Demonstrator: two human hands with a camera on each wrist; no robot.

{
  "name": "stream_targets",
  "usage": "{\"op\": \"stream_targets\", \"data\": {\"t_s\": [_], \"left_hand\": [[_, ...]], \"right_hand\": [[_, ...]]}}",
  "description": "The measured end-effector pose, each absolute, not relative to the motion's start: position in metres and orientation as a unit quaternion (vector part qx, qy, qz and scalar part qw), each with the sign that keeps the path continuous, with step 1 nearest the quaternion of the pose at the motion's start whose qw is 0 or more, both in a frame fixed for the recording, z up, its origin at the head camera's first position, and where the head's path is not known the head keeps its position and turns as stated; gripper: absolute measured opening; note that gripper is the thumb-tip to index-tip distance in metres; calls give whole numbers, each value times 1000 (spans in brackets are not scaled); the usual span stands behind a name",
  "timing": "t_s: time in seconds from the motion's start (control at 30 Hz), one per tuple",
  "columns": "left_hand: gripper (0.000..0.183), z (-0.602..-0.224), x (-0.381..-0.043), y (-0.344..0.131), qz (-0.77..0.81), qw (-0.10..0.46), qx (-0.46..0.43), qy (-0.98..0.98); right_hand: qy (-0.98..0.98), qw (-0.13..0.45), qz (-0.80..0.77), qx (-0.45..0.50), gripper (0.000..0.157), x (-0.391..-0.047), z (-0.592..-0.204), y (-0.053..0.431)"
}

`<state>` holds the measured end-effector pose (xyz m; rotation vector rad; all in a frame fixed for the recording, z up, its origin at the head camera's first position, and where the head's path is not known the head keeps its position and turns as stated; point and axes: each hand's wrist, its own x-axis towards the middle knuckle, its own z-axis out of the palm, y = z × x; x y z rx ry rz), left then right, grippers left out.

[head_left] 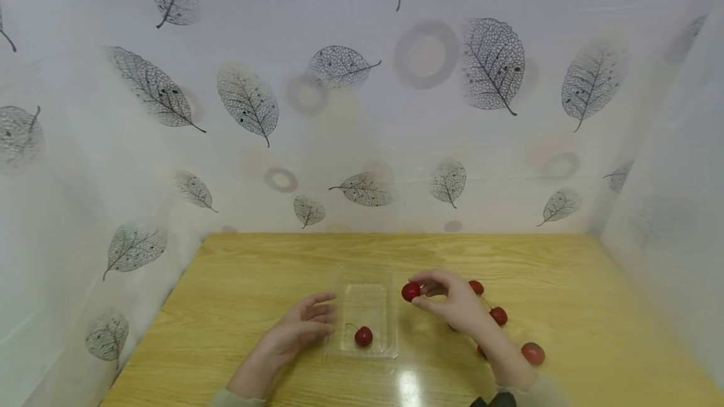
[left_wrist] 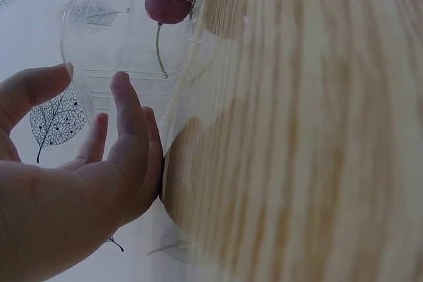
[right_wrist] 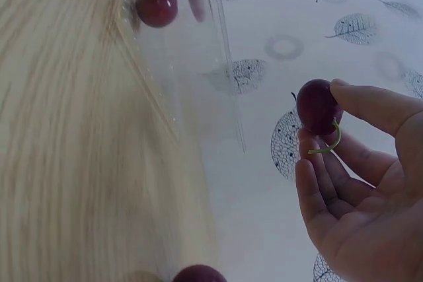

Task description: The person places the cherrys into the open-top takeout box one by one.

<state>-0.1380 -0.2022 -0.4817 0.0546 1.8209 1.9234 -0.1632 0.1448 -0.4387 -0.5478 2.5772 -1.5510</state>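
A clear plastic box stands on the table with one stemmed cherry lying in its near half. My right hand pinches another cherry between thumb and fingertips, to the right of the box. Its curved green stem shows in the right wrist view. My left hand is at the box's left side, fingers relaxed and fingertips right at the wall. In the left wrist view the thumb and fingers are spread around the near end of the box.
Several cherries lie on the wooden table around and partly behind my right forearm, among them one by the wrist and a redder round fruit. A pale curtain with leaf prints closes off the back and sides.
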Motion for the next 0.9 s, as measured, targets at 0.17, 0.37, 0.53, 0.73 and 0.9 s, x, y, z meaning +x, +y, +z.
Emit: {"op": "stream_targets", "data": {"t_s": [0.17,0.37,0.53,0.73,0.9], "left_hand": [[78,-482,-137,-202,704,245,17,666],[78,-482,-136,-201,708,241,27,663],[78,-481,-136,-201,710,242,23,661],[78,-481,-137,-202,707,244,23,663],[78,-481,-137,-202,707,245,24,663]], "right_hand": [[839,40,-504,-202,34,-161,-443,135],[833,48,-502,-226,34,-160,-447,124],[832,48,-493,-250,33,-156,-449,114],[825,53,-493,-271,33,-153,-450,102],[822,53,-488,-290,33,-152,-452,93]]}}
